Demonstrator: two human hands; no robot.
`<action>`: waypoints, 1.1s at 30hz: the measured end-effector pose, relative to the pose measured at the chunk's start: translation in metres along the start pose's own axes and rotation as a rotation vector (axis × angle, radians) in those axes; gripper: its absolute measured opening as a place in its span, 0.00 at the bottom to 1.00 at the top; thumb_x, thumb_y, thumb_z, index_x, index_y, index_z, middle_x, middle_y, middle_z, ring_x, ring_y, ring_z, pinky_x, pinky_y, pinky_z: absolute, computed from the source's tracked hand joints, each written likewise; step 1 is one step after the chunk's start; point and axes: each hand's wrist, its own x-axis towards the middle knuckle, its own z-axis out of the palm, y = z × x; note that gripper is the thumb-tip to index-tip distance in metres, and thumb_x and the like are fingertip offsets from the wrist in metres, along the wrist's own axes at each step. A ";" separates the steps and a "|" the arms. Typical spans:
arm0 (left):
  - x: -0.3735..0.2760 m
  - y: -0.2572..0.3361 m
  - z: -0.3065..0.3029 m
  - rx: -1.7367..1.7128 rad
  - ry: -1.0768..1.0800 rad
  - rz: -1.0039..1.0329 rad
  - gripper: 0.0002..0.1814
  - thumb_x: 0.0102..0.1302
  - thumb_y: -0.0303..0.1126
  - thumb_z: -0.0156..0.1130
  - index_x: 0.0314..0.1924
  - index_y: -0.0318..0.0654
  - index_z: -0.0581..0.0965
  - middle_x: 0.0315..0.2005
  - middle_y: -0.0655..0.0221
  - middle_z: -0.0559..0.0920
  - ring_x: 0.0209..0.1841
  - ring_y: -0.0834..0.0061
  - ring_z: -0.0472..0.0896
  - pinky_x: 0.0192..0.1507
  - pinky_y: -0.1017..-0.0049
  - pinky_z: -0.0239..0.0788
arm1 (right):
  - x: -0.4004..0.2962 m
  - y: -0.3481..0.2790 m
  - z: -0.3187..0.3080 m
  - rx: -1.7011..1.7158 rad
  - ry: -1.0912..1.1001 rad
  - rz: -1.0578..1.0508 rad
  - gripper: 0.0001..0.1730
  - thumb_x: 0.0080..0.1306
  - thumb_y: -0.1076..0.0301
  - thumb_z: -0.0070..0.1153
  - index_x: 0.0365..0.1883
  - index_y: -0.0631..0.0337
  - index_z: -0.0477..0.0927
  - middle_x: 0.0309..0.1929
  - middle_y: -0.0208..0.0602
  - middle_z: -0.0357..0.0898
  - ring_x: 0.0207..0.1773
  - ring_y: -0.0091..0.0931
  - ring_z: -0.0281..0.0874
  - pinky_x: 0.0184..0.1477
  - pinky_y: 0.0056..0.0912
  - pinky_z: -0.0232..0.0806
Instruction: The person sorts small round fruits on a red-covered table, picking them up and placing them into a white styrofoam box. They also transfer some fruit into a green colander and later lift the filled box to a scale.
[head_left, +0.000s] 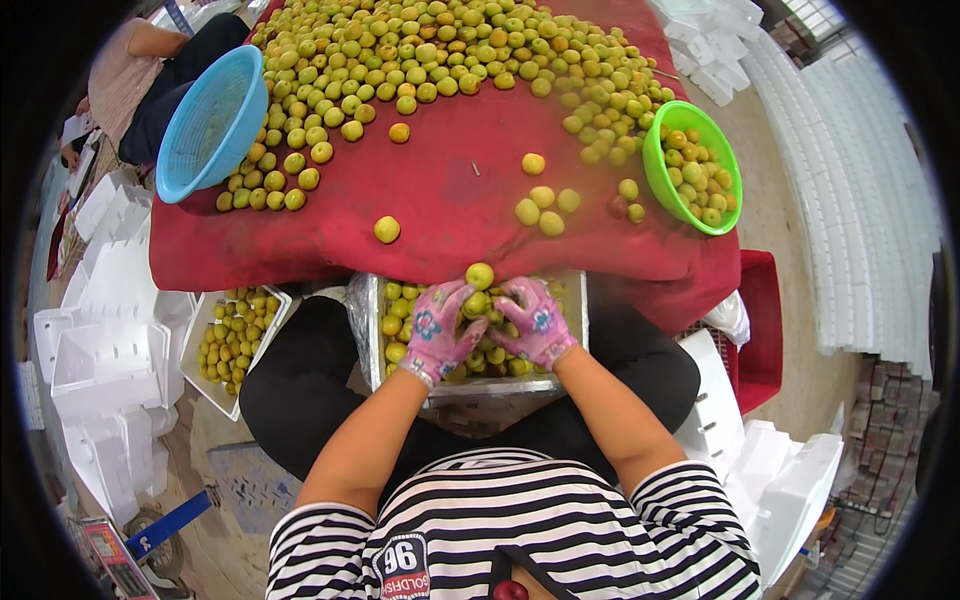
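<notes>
Both my hands wear pink gloves with a flower print and work over a white foam box (480, 385) between my legs. Round yellow-green fruits (396, 324) fill the box, and plastic film hangs over its left side. My left hand (441, 330) has its thumb and fingers around a fruit (475, 303) near the middle. Facing it, my right hand (534, 321) curls over the fruits; whether it grips one is hidden. Another yellow fruit (480, 276) shows just beyond the fingertips, at the edge of the red cloth (337, 225).
A large pile of fruits (420, 52) covers the cloth's far side. A blue plastic basket (214, 124) stands left, a green one (735, 165) with fruits right. A second foam box (281, 307) holds fruits at left. A seated person (124, 82) is at far left; foam boxes (112, 367) surround me.
</notes>
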 end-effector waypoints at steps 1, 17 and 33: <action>-0.013 -0.004 -0.002 0.082 -0.006 -0.018 0.30 0.53 0.43 0.70 0.55 0.40 0.75 0.56 0.58 0.77 0.56 0.55 0.75 0.61 0.56 0.63 | -0.013 0.000 0.008 0.030 0.033 0.033 0.28 0.46 0.56 0.71 0.45 0.54 0.76 0.51 0.48 0.71 0.56 0.47 0.70 0.56 0.52 0.66; -0.002 -0.006 0.015 0.395 -0.422 -0.307 0.29 0.62 0.54 0.57 0.64 0.62 0.74 0.69 0.61 0.64 0.71 0.48 0.56 0.69 0.34 0.30 | -0.013 0.009 0.027 -0.245 -0.466 0.275 0.22 0.62 0.50 0.53 0.54 0.40 0.79 0.68 0.31 0.67 0.74 0.40 0.55 0.72 0.56 0.50; -0.043 0.004 0.011 0.540 -0.468 -0.415 0.39 0.64 0.60 0.52 0.72 0.54 0.62 0.74 0.68 0.56 0.76 0.53 0.46 0.69 0.34 0.31 | -0.050 -0.005 0.008 -0.367 -0.358 0.603 0.31 0.69 0.58 0.49 0.71 0.45 0.64 0.76 0.49 0.51 0.76 0.53 0.45 0.74 0.49 0.51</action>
